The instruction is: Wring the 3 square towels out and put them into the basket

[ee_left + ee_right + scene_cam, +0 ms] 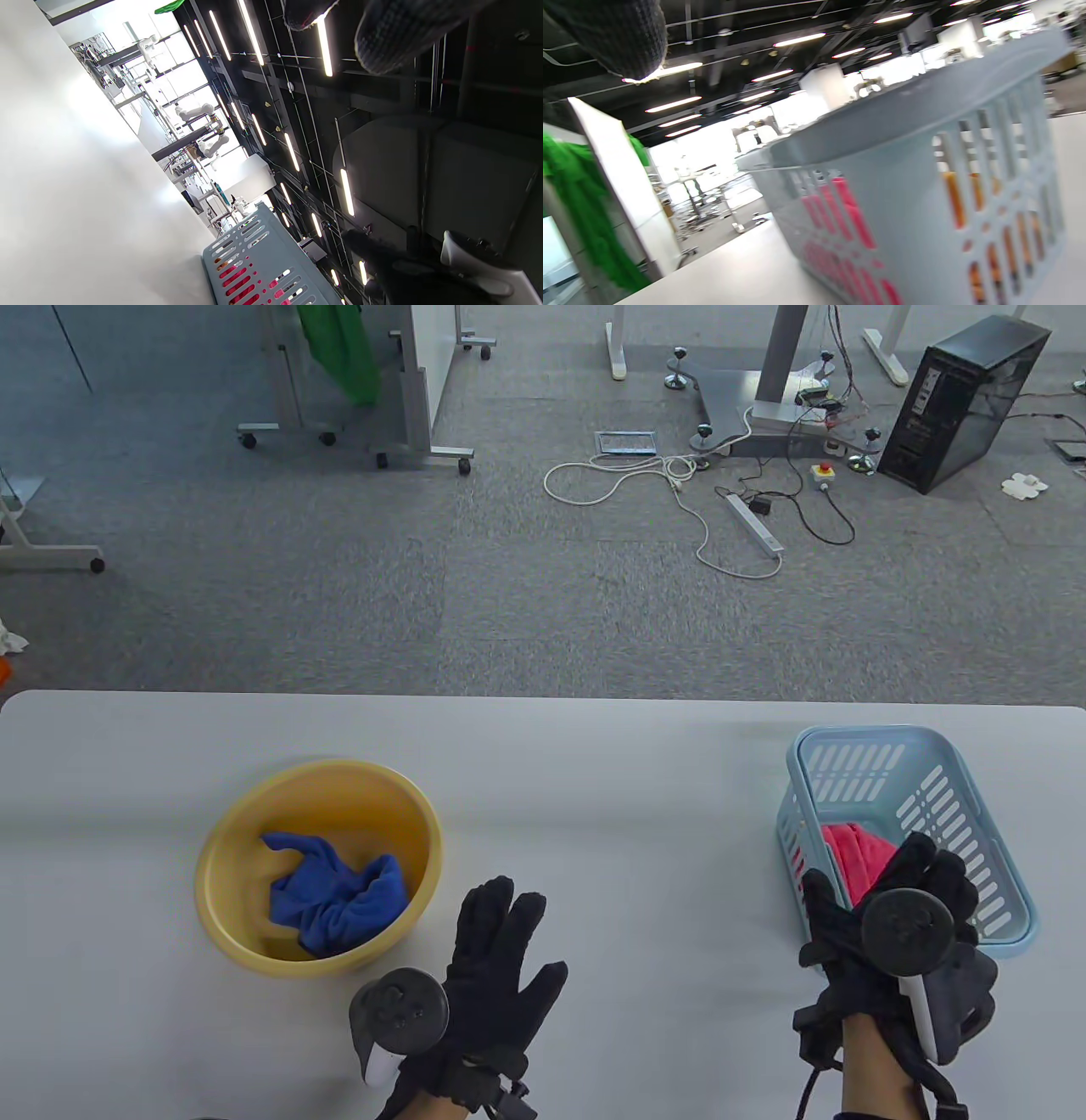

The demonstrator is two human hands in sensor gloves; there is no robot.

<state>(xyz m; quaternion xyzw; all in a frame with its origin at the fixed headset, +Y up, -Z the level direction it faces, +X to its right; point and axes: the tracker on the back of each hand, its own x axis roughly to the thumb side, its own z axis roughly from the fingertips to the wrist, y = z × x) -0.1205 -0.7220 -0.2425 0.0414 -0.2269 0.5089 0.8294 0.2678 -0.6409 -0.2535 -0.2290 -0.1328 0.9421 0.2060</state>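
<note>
A blue towel point(339, 899) lies crumpled in the yellow basin point(246, 823) on the left of the table. At the right stands the light blue basket point(933, 780) with a red towel point(853, 848) inside. In the right wrist view the basket point(925, 140) shows the pink-red towel point(848, 212) and something orange point(952, 199) through its slots. My left hand point(509, 933) hovers beside the basin with spread, straight fingers and holds nothing. My right hand point(891, 899) is at the basket's near left corner, its fingers loosely extended over the rim above the red towel, gripping nothing.
The table's far edge point(543, 695) runs behind basin and basket, with grey carpet, cables point(679, 492) and a computer tower point(959, 398) beyond. A green cloth point(581, 212) hangs on a stand off the table. The left wrist view shows the basket's slotted wall point(254, 262) and ceiling lights.
</note>
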